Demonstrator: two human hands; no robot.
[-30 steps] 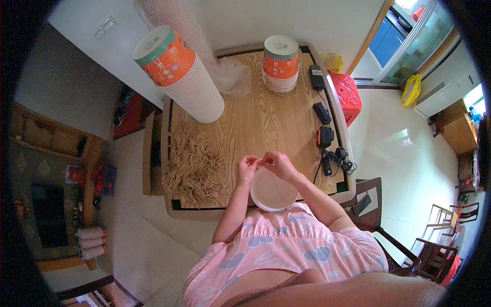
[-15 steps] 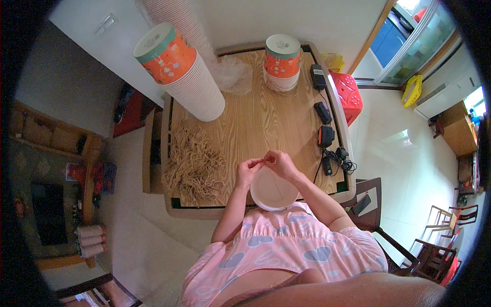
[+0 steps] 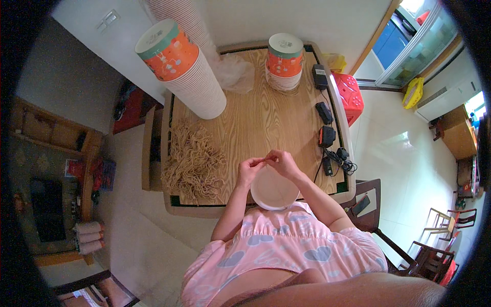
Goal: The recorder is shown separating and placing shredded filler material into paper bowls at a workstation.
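Both hands meet at the far rim of a white paper tub (image 3: pixel 275 189), which is at the table's near edge against my clothing. Its open, pale inside faces up. My left hand (image 3: pixel 250 169) is closed in a pinch, fingertips touching those of my right hand (image 3: pixel 281 162), also pinched. Between them seems to be a thin string, mostly hidden by the fingers; a faint strand shows inside the tub. To the left lies a loose heap of beige string (image 3: pixel 193 162). Behind it leans a tall stack of nested paper tubs (image 3: pixel 197 84), the end one orange and green.
A shorter stack of tubs (image 3: pixel 284 64) stands at the table's far side, string around its base. Crumpled clear plastic (image 3: pixel 236 72) lies beside the tall stack. Black adapters (image 3: pixel 326 137) and coiled cables (image 3: pixel 346 165) line the right edge. A red stool (image 3: pixel 348 97) stands beyond it.
My hands stay together at the tub's rim, with slight finger movement. The strand across the tub's inside shows less than before. The view has shifted slightly.
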